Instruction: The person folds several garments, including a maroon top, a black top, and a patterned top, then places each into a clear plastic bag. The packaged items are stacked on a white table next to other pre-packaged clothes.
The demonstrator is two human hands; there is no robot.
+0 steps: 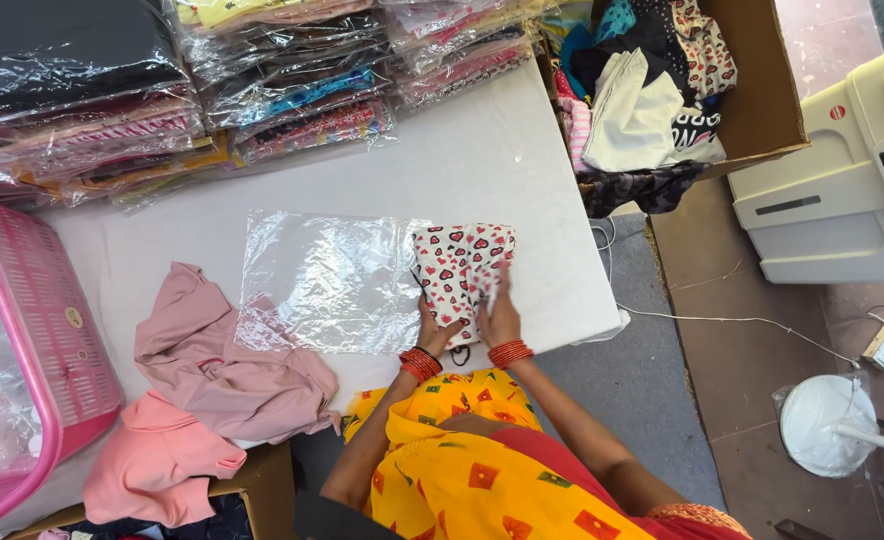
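Observation:
A folded white garment with red and black hearts lies on the white table at its near edge. My left hand grips its near left corner, and my right hand presses on its right side. Both wrists wear red bangles. A clear plastic bag lies flat just left of the garment, its right edge touching the cloth.
Pink garments are heaped at the table's near left, beside a pink plastic basket. Stacks of bagged clothes line the far edge. A cardboard box of loose clothes stands at right, with a white machine beyond.

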